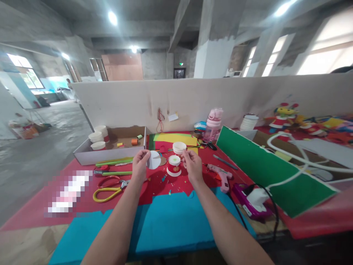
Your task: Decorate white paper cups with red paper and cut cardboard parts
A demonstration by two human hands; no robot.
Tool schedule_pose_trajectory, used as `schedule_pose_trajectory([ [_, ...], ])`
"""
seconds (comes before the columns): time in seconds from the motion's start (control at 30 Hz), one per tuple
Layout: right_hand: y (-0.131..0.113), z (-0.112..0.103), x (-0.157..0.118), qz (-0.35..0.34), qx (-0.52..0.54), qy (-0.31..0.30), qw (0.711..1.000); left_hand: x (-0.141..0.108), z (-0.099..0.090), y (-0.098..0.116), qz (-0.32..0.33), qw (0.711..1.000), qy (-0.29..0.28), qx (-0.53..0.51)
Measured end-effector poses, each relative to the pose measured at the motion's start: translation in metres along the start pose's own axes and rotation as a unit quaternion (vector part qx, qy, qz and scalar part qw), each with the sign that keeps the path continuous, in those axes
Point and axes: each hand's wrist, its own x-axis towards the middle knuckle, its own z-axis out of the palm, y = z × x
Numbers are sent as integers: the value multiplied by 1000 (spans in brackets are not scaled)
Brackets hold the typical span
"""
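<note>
My left hand (140,163) pinches a round white paper disc (153,160) by its left edge, above the red table cover. Just right of the disc, a red-and-white paper cup (174,168) stands upside down, with a pale green spot on its upturned base. My right hand (193,165) is closed beside that cup, thumb and fingertips together; whether something small is between them is hidden. Behind the cup is a white paper cup (179,148). A brown round piece (163,161) shows partly behind the disc.
Yellow-handled scissors (107,193) lie left of my left hand. A pink glue gun (223,176) and a purple power strip (252,206) with cables are at right. A cardboard box (110,156) holds cups. Blue sheets (171,224) cover the front edge; a green panel (264,173) leans at right.
</note>
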Motion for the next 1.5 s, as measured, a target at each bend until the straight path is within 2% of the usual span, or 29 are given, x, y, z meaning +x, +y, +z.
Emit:
schedule_pose_trajectory([
  [0.07, -1, 5, -4, 3, 20, -27, 999, 1, -1, -1, -15, 1000, 8, -11],
  [0.13, 0, 12, -11, 13, 33, -89, 995, 0, 1, -1, -24, 1000, 4, -18],
  [0.3, 6, 24, -21, 112, 53, -213, 969, -5, 6, -3, -17, 999, -35, -26],
  [0.37, 8, 25, -22, 130, 61, -254, 957, -6, 8, -5, -10, 998, -59, -13],
  [0.43, 11, 24, -21, 123, 56, -263, 955, -8, 10, -6, 5, 996, -81, 27],
  [0.5, 12, 23, -19, 111, 52, -239, 963, -9, 11, -5, 60, 989, -83, 103],
  [0.57, 13, 21, -17, 105, 56, -201, 972, -10, 12, -4, 160, 962, -74, 209],
  [0.63, 13, 20, -16, 104, 64, -170, 978, -11, 13, -2, 260, 912, -76, 307],
  [0.73, 15, 19, -15, 103, 70, -154, 980, -13, 14, -3, 342, 845, -118, 393],
  [0.83, 17, 19, -14, 106, 73, -154, 980, -14, 14, -6, 377, 812, -149, 420],
  [1.17, 25, 18, -15, 70, 7, -178, 982, -17, 13, -8, 413, 752, -174, 483],
  [1.27, 25, 19, -16, 68, -9, -171, 983, -18, 14, -10, 407, 758, -159, 484],
  [1.4, 22, 21, -17, 66, 0, -172, 983, -17, 14, -9, 380, 802, -116, 446],
  [1.5, 21, 21, -18, 72, 27, -156, 985, -16, 13, -8, 373, 817, -132, 419],
])
